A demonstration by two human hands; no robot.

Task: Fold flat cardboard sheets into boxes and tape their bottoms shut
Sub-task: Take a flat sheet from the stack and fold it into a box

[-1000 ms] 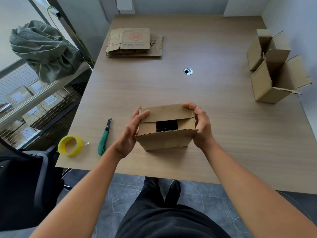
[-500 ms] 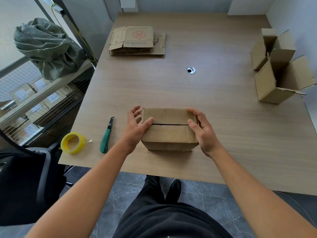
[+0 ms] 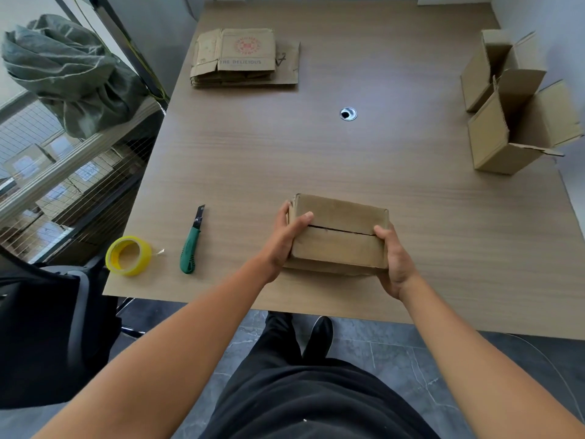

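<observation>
Pale wood-grain bench [image 3: 348,160] in a grey-walled room, grey tiled floor [image 3: 395,359] below. Far left: stack of flat printed cardboard sheets [image 3: 243,58]. Far right: two erected open brown boxes [image 3: 506,122]. Near left edge: yellow tape roll [image 3: 128,255], with a green-handled utility knife [image 3: 191,245] beside it, not touching.

Brown cardboard box [image 3: 340,236], flaps folded shut with a seam across the top, at front centre. Left grip [image 3: 285,239] clamped on its left end, thumb at the seam. Right grip [image 3: 394,261] clamped on the near right corner, thumb on top.
</observation>
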